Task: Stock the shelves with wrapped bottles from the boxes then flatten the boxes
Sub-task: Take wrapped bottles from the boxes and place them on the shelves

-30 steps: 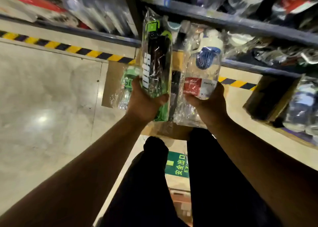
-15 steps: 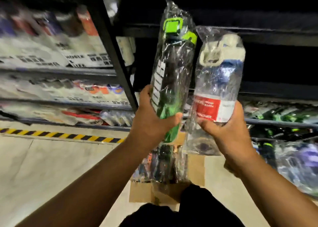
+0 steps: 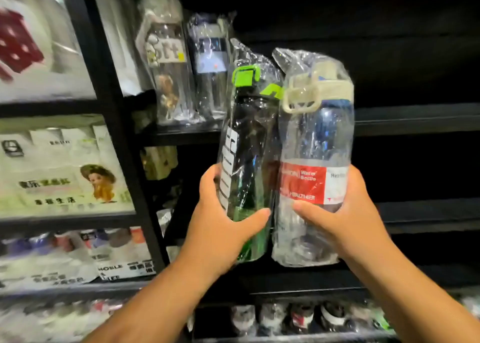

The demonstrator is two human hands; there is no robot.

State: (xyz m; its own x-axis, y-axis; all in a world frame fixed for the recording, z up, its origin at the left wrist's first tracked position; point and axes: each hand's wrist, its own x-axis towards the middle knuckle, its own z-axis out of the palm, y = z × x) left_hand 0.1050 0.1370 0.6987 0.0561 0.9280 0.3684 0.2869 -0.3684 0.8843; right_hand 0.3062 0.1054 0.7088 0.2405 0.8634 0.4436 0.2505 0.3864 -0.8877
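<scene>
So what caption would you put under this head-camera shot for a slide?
Left hand grips a wrapped green bottle, right hand a wrapped clear bottle, both held up before a dark shelf.

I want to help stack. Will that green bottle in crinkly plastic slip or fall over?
Probably a bit slippery: the green bottle sits in loose, shiny wrap that may slide. Likely light: it looks empty, and the left hand alone holds it by its lower half. Tall and narrow, so it could tip on the shelf.
</scene>
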